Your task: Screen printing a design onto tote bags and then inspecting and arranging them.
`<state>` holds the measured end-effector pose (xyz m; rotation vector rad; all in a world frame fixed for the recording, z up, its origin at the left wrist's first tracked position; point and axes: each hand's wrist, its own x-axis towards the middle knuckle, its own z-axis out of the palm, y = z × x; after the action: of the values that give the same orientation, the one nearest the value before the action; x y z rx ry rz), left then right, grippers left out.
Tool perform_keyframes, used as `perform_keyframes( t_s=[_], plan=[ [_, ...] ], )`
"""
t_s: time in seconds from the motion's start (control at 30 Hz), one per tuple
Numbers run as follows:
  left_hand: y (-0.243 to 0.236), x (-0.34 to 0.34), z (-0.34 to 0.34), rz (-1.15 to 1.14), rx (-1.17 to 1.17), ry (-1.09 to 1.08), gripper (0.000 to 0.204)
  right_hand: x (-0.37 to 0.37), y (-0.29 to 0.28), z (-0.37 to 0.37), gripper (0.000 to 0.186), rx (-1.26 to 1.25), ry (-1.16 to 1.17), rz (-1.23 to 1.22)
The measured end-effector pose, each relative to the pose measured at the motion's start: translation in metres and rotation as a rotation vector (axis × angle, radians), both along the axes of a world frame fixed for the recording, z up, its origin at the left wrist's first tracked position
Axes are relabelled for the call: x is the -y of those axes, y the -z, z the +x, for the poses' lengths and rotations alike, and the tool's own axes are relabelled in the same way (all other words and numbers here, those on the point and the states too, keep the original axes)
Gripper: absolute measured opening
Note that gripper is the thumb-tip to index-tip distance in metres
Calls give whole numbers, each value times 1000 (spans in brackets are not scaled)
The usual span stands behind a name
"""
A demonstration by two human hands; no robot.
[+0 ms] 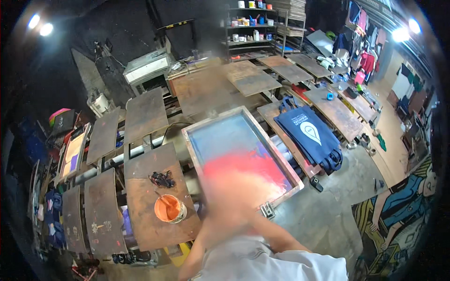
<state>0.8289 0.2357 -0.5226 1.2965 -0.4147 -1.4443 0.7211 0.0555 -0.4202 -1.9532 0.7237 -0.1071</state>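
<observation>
Just below the centre of the clock face, a wooden-framed screen (291, 180), long axis slanting from 11 to 5 o'clock, far short side toward 11, near short side toward 5. Rectangular, with a pale, paint-stained wooden border around a smooth, taut-looking panel, blue-grey at the far end and bright red to pink nearer the body. Fixed at the near side, toward 5, a small metal fitting (267, 210).

At 6 o'clock, bare left forearm (193, 255) and right forearm (277, 235), coming up beside a white shirt (262, 264) toward the near end of the screen. Both hands (230, 210) lost in a skin-coloured smear; cannot tell fingers open, closed or gripping. Also veiled by the smear, the screen's near left corner. Toward 11, another blurred patch over a brown board (194, 96).

At 7, a round orange-filled bucket (169, 209) with a stick-like handle, set on a scuffed, rust-brown board (145, 229); at 8, just beyond the bucket, a crumpled dark bundle (161, 179), hard to identify. At 3, soft navy cloth bags (293, 122), loosely stacked, with a white drop-shaped print on top.
</observation>
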Motion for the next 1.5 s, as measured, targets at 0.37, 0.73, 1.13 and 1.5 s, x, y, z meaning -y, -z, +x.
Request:
perform_keyframes(
  t_s=[0.37, 0.73, 1.13, 1.5],
  plan=[
    [14, 7, -41, 83, -68, -446, 30, 151, 5, -194, 36, -36, 545, -725],
    [-26, 35, -77, 289, 307, -611, 33, 171, 45, -300, 83, -61, 425, -410],
    [-30, 53, -68, 475, 567, -550, 39, 180, 16, -292, 61, -332, 399, -351],
    [-51, 41, -76, 410, 470, -606, 32, 176, 12, -292, 61, -311, 378, -344]
  ],
)
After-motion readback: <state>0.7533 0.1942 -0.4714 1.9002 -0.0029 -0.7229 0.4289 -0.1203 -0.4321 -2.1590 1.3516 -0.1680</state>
